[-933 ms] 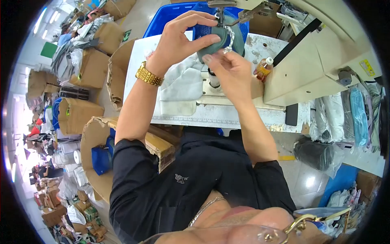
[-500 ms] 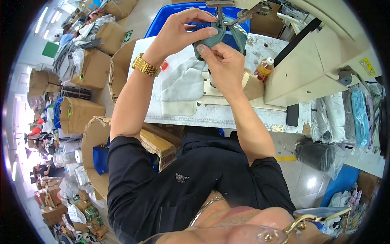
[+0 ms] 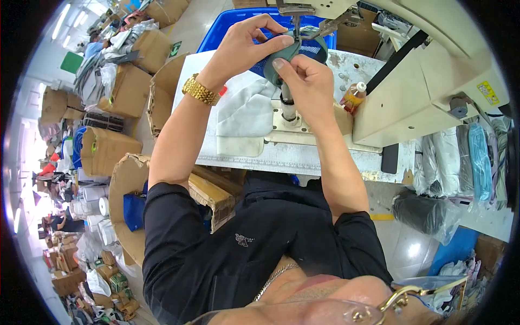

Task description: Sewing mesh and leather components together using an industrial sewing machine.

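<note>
Both of my hands hold a small dark teal fabric piece (image 3: 284,54) on the post of a cream sewing machine (image 3: 428,81), right under its needle. My left hand (image 3: 244,46), with a gold watch (image 3: 200,90) on the wrist, pinches the piece from the top left. My right hand (image 3: 306,84) grips it from below and to the right, thumb pressed on the fabric. Most of the piece is hidden by my fingers.
White cloth pieces (image 3: 244,116) lie on the worktable (image 3: 254,157) left of the machine base. A blue plastic crate (image 3: 227,27) stands behind. A small bottle (image 3: 353,95) sits by the machine. Cardboard boxes (image 3: 130,89) crowd the left; fabric rolls (image 3: 460,157) hang at right.
Both hands have risen with the teal piece, away from me and up to the needle. The piece is now more covered by my fingers.
</note>
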The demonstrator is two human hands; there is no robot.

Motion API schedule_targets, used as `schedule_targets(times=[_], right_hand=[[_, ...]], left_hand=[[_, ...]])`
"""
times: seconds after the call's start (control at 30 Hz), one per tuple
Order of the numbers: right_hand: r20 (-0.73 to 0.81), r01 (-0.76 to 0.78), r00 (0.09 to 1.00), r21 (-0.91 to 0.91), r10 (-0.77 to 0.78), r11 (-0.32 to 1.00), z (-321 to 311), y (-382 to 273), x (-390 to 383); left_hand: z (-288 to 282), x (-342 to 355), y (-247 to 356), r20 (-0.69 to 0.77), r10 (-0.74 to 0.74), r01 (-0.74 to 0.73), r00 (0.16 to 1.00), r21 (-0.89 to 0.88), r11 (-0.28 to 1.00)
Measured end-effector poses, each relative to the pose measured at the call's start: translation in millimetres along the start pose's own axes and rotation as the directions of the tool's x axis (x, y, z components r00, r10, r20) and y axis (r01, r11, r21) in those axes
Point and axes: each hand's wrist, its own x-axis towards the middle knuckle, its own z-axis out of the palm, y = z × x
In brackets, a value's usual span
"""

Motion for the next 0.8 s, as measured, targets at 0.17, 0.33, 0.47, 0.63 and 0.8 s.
schedule_targets(times=[0.17, 0.33, 0.47, 0.63, 0.8], right_hand=[[0.092, -0.087, 0.993, 0.098, 0.078, 0.991, -7, 6, 3], [0.107, -0.079, 0.992, 0.194, 0.059, 0.978, -6, 17, 7], [0.125, -0.133, 0.987, 0.283, 0.101, 0.95, -7, 15, 7], [0.191, -0.172, 0.976, 0.382, 0.104, 0.908, -11, 21, -2], [0.169, 0.027, 0.978, 0.475, -0.121, 0.879, 7, 35, -23]], left_hand=[[4, -5, 5, -0.046, 0.082, -0.075, 0.996, 0.147, 0.986], [4, -7, 6, -0.097, 0.016, -0.01, 0.995, 0.066, 0.998], [5, -9, 11, -0.111, 0.008, -0.004, 0.994, 0.039, 0.999], [2, -15, 22, -0.155, 0.247, -0.161, 0.956, 0.426, 0.891], [6, -20, 22, -0.058, 0.544, -0.455, 0.837, 0.477, 0.752]])
